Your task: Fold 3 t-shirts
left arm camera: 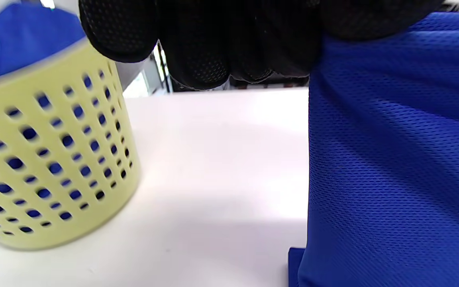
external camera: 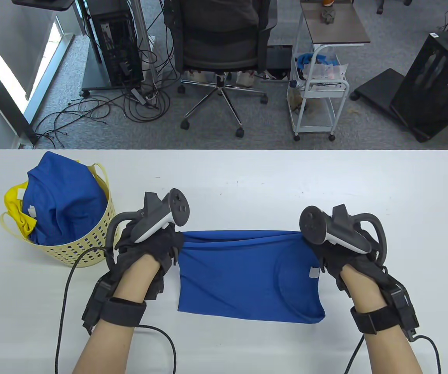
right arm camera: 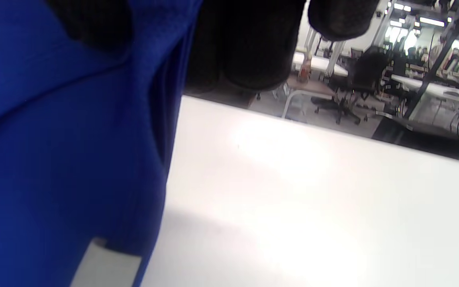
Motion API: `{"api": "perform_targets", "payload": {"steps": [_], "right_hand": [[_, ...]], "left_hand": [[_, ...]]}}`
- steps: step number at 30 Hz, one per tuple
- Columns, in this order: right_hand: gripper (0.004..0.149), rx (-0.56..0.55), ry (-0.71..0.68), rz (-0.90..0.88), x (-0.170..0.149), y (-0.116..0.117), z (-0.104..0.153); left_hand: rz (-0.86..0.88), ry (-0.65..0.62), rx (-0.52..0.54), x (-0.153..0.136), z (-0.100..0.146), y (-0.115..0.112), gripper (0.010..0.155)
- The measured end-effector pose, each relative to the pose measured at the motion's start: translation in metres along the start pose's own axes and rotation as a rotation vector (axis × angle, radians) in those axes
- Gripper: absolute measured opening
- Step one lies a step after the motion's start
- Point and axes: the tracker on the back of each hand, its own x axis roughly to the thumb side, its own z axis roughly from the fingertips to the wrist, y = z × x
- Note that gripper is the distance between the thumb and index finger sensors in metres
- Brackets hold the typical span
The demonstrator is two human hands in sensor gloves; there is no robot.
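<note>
Blue shirt [external camera: 247,276] mid-fold, held by its far edge, at 6 o'clock on table [external camera: 325,183].
L hand [external camera: 151,243] & R hand [external camera: 340,249] each pinch a far corner w/ curled fingers [left arm camera: 197,48]. Mesh knit: light, floppy, a bit slick; take it at corners/edges. White tag [external camera: 314,272] blank, no readable text. More shirts in basket [external camera: 87,249] at 9 o'clock.
</note>
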Motion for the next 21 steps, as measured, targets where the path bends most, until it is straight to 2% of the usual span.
{"api": "perform_targets", "payload": {"steps": [4,11,13,15,17,18,19,20,21], "right_hand": [[0.044,0.079,0.044,-0.02,-0.003,0.031,-0.037],[0.045,0.164,0.133,0.007,-0.009,0.061,-0.09],[0.045,0.15,0.17,0.008,-0.009,0.07,-0.101],[0.046,0.098,0.244,0.029,-0.011,0.075,-0.107],[0.05,0.047,0.305,0.064,-0.013,0.078,-0.11],[0.051,0.006,0.323,0.074,-0.016,0.076,-0.108],[0.051,-0.012,0.329,0.068,-0.017,0.075,-0.106],[0.051,-0.026,0.325,0.053,-0.019,0.072,-0.102],[0.051,-0.032,0.312,0.046,-0.02,0.07,-0.099]], "left_hand": [[0.028,0.032,-0.006,0.009,-0.045,-0.02,0.041],[0.048,0.106,0.02,0.027,-0.105,-0.039,0.042],[0.07,0.136,0.066,0.03,-0.117,-0.045,0.042],[0.083,0.155,0.121,0.031,-0.124,-0.051,0.042],[0.083,0.161,0.234,0.032,-0.123,-0.055,0.043],[0.084,0.148,0.325,0.032,-0.12,-0.056,0.046],[0.087,0.115,0.369,0.033,-0.117,-0.057,0.05],[0.092,0.025,0.397,0.036,-0.111,-0.058,0.052],[0.097,-0.06,0.379,0.039,-0.108,-0.06,0.053]]}}
